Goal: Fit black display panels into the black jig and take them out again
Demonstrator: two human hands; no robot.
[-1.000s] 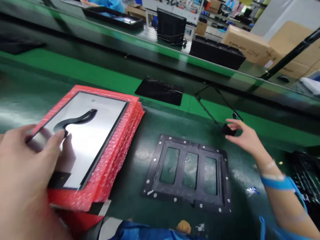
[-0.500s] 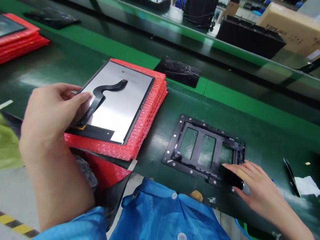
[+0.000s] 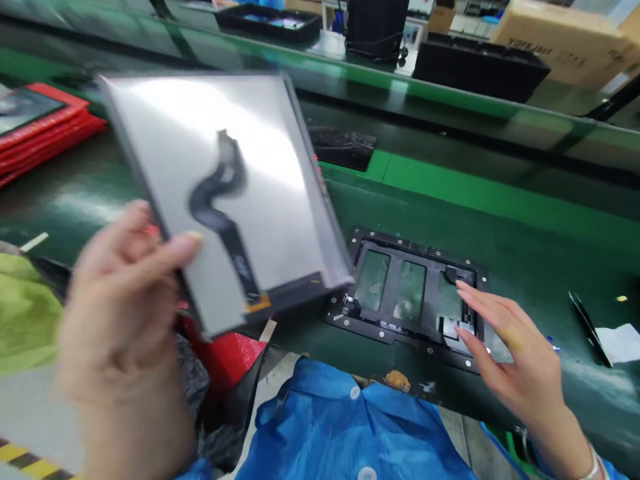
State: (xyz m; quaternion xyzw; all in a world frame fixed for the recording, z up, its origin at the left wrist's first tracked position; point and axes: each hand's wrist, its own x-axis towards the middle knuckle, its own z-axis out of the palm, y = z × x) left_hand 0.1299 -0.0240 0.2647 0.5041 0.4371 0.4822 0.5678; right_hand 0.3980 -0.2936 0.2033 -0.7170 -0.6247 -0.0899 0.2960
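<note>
Bench point(image 3: 525, 257) is set beneath both hands. Screen point(image 3: 257, 213) is held tilted above it, silver side toward the camera, edge pinched by the left hand point(image 3: 130, 287). Black frame point(image 3: 391, 287) is laid flat to the screen's right. Right hand point(image 3: 517, 350) is released, fingers parted, at the frame's right end; contact cannot be judged. Ribbon cable point(image 3: 231, 243) is attached to the silver side. Pen point(image 3: 590, 331) is laid far right.

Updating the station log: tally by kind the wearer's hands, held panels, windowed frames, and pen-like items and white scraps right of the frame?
Hands (left hand, right hand): 2
Held panel: 1
Windowed frame: 1
Pen-like item: 1
White scrap: 1
Total: 6
</note>
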